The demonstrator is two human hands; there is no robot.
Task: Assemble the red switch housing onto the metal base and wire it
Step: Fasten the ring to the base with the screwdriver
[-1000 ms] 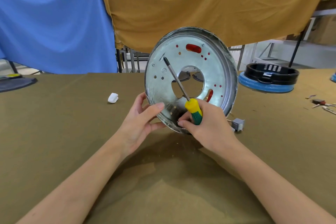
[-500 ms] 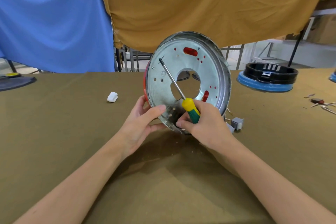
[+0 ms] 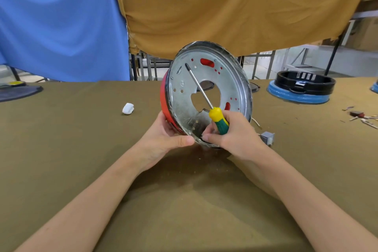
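Metal base stood on edge on the cloth-covered table, its open face toward the camera and turned slightly right; the red switch housing shows as a band behind its left rim and through slots in the plate. The left hand grips the lower left rim, thumb along the near edge and fingers behind on the red part. The right hand is wrapped around the handle of a yellow-and-green screwdriver while its thumb and forefinger pinch the lower rim; the shaft lies diagonally across the plate, tip near the upper left and seated in no screw. The step in hand appears to be turning the assembly to find a fastening point. To do it well, rest the lower rim on the table, keep the left grip firm so the two parts do not separate, and set the tip squarely into a screw head before applying torque; a slanted tip would probably slip on the plate. A small grey component on wires lies just right of the base, still loose. Containers: a black ring-shaped tray on a blue base sits far right, its contents not discernible. A white plastic piece lies to the left.
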